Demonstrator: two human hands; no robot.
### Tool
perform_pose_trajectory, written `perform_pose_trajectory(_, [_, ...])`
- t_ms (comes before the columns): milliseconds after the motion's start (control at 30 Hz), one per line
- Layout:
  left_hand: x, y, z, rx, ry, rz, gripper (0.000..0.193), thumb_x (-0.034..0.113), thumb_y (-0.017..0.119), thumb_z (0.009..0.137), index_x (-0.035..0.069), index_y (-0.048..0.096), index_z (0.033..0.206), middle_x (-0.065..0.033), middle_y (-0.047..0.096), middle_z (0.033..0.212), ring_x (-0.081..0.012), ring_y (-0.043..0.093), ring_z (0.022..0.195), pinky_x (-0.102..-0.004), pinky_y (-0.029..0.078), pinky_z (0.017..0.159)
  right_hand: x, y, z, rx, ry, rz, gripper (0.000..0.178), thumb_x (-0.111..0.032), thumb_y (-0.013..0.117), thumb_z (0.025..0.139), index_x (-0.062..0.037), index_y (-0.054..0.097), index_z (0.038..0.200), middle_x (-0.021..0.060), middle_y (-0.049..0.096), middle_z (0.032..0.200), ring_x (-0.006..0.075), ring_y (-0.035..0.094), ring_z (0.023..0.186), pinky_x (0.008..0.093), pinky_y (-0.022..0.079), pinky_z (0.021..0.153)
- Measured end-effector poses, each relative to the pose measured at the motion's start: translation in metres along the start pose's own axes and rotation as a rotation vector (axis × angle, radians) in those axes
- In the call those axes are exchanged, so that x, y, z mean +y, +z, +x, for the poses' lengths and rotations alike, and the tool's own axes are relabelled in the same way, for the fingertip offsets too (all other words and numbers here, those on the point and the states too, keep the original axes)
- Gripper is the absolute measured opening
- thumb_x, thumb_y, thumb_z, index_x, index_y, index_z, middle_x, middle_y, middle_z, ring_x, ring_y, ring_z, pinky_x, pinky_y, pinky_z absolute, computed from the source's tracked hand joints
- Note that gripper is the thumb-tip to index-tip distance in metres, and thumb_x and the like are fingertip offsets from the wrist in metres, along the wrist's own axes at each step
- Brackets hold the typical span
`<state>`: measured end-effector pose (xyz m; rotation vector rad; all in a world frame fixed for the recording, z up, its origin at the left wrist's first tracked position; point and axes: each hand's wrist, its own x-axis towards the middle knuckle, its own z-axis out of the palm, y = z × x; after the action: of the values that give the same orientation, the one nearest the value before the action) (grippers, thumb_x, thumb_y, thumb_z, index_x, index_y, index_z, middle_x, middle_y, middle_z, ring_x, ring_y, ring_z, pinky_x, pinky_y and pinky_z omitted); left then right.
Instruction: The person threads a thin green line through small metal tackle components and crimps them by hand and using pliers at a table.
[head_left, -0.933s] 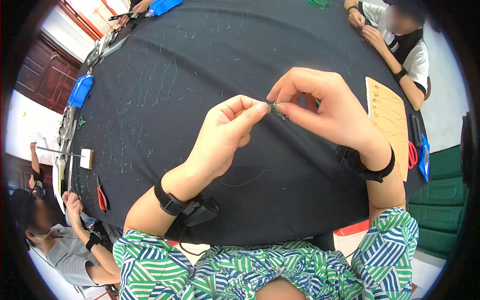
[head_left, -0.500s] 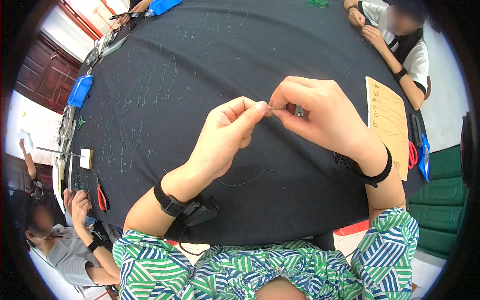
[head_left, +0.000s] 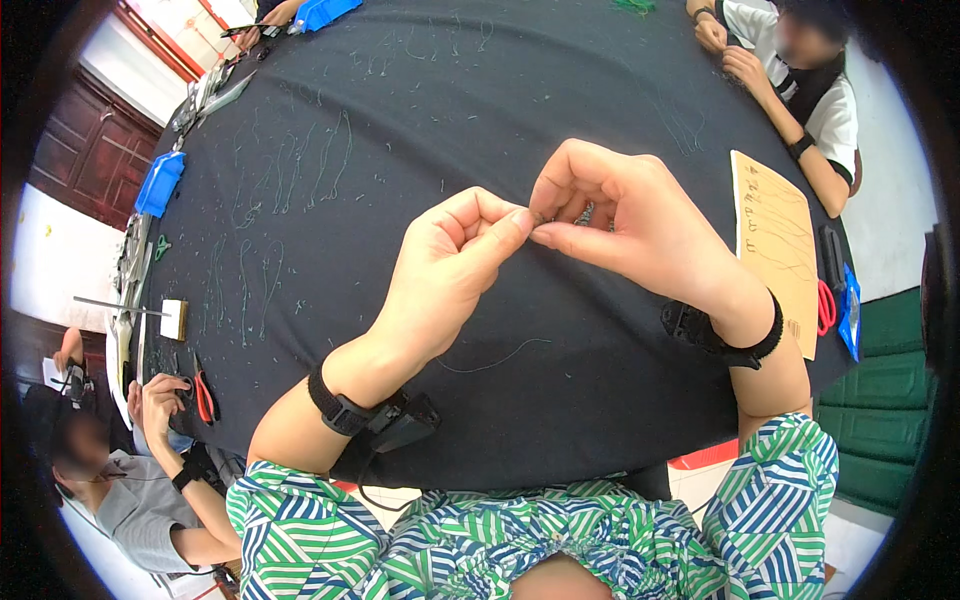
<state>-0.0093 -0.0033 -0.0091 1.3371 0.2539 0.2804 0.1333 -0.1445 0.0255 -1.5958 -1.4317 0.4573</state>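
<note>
My left hand [head_left: 450, 270] is raised over the middle of the black cloth, with thumb and index finger pinched together. Facing it, my right hand [head_left: 635, 220] curves its thumb and index finger towards the same spot. Between the fingertips of both hands shows a tiny brownish thing [head_left: 537, 218], too small to make out. The other fingers of my right hand curl inward, with a patch of patterned grey-green behind them. Below my hands a single thin dark green thread [head_left: 500, 360] lies loose on the cloth.
Several threads [head_left: 290, 170] and clippings are scattered on the black-covered table [head_left: 600, 400]. At right are a tan card with threads [head_left: 775, 250], red-handled scissors [head_left: 825, 308] and a blue packet [head_left: 850, 315]. Red-handled pliers [head_left: 203, 390] lie left. Co-workers' hands [head_left: 160, 405] work around the edge.
My right hand has shifted slightly up, and its index finger has lifted a little from its thumb. My left hand has moved slightly up. At lower left a person's raised arm has come down.
</note>
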Motion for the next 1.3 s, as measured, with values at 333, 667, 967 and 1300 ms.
perform_pose_trajectory(333, [0.004,0.000,-0.002,0.025,0.025,-0.016,0.013,0.017,0.060,0.097,0.007,0.060,0.089,0.0101,0.041,0.065,0.0003,0.027,0.053,-0.0197,0.019,0.047,-0.013,-0.001,0.001,0.098,-0.054,-0.210,0.010,-0.008,0.070,0.081,-0.0025,0.064,0.088,0.0105,0.069,0.077,0.0199,0.070,0.073,0.0292,0.055,0.064])
perform_pose_trajectory(667, [0.007,0.000,-0.003,0.003,0.038,0.018,0.011,0.016,0.064,0.095,0.005,0.064,0.094,0.0108,0.047,0.065,0.0023,0.031,0.054,-0.0180,0.022,0.048,-0.010,-0.002,-0.002,0.127,-0.185,-0.348,0.008,-0.001,0.070,0.080,-0.0006,0.065,0.086,0.0058,0.065,0.078,0.0130,0.066,0.068,0.0240,0.052,0.060])
perform_pose_trajectory(967, [0.008,-0.002,-0.002,0.020,0.092,0.089,0.008,0.012,0.063,0.095,0.004,0.063,0.096,0.0108,0.045,0.064,0.0018,0.029,0.052,-0.0195,0.018,0.047,-0.011,-0.004,-0.001,0.120,-0.161,-0.266,0.009,-0.005,0.069,0.080,-0.0039,0.064,0.088,0.0104,0.067,0.078,0.0214,0.069,0.070,0.0298,0.053,0.062])
perform_pose_trajectory(1300, [0.010,-0.006,-0.003,-0.017,0.050,-0.003,0.012,0.015,0.065,0.094,0.003,0.063,0.095,0.0098,0.054,0.070,0.0043,0.039,0.059,-0.0139,0.029,0.052,-0.015,-0.006,-0.001,0.125,-0.090,-0.165,0.008,-0.004,0.066,0.083,-0.0021,0.064,0.090,0.0094,0.069,0.081,0.0159,0.069,0.073,0.0272,0.053,0.064])
